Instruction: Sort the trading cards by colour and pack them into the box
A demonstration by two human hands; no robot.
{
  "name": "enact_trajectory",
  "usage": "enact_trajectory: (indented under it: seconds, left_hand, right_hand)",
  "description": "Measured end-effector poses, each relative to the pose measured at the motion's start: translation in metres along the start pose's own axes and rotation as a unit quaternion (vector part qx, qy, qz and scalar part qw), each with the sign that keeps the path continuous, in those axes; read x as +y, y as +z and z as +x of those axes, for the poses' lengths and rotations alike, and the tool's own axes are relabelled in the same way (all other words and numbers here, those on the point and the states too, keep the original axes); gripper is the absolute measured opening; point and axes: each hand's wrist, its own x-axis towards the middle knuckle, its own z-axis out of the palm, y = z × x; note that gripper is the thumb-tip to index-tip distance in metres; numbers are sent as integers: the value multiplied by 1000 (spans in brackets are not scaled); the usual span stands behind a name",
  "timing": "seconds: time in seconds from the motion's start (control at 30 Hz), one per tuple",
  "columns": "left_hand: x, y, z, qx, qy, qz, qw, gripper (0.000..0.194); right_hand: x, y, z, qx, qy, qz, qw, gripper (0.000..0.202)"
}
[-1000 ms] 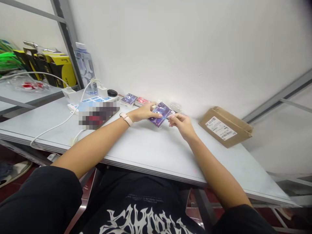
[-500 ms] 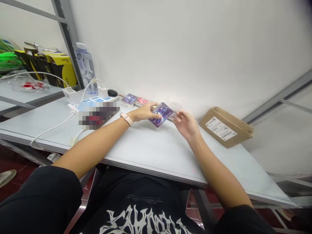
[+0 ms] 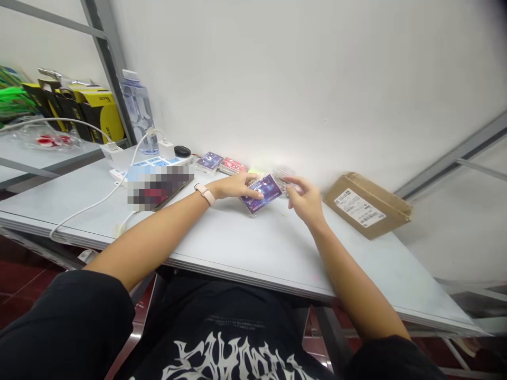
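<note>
My left hand [image 3: 235, 187] holds a flat purple card pack [image 3: 265, 196] in clear wrapping, its thumb on the printed face. The pack is tilted above the table. My right hand [image 3: 307, 200] is just to the right of it, thumb and forefinger apart, with nothing seen between them. Behind the fingers lie some clear-wrapped items [image 3: 283, 175], partly hidden and blurred. Farther left on the table are another purple pack [image 3: 209, 161] and a stack of red packs [image 3: 233, 165].
A cardboard box [image 3: 366, 206] with a label leans at the right by the wall. At the left are a phone-like dark device [image 3: 178, 184], partly pixelated, a power strip [image 3: 138, 164] with white cables, a black mouse [image 3: 182, 151] and a water bottle [image 3: 137, 108].
The purple pack has turned and come slightly lower and nearer in my left hand. My right hand's fingers have spread, the forefinger now reaching left toward the pack.
</note>
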Motion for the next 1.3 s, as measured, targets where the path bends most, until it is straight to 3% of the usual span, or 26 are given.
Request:
enact_trajectory:
  seconds: [0.17, 0.27, 0.37, 0.6, 0.77, 1.0, 1.13, 1.3]
  left_hand:
    - [2, -1, -3, -21, -11, 28, 999, 42]
    - [0, -3, -2, -41, -10, 47, 998, 41]
    - [-1, -3, -2, -56, -13, 41, 998, 42]
    - [3, -1, -5, -48, -12, 9, 999, 45]
    - [5, -1, -5, -61, -13, 13, 998, 41]
    - [4, -3, -4, -72, -14, 28, 997, 40]
    - [2, -4, -3, -84, -8, 73, 994, 36]
    - [0, -4, -3, -93, 1, 107, 990, 36]
  right_hand:
    - [0, -4, 5, -55, 62, 8, 996, 31]
    - [-2, -7, 5, -112, 62, -12, 992, 28]
    - [-7, -9, 4, -126, 76, -23, 989, 30]
    - [-14, -21, 6, -185, 118, 131, 967, 43]
    - [-10, -28, 10, -218, 160, 163, 949, 38]
    - [-7, -34, 12, -198, 135, 47, 970, 31]
    - [-15, -34, 9, -242, 125, -31, 962, 34]
    - [-12, -27, 9, -278, 144, -41, 949, 36]
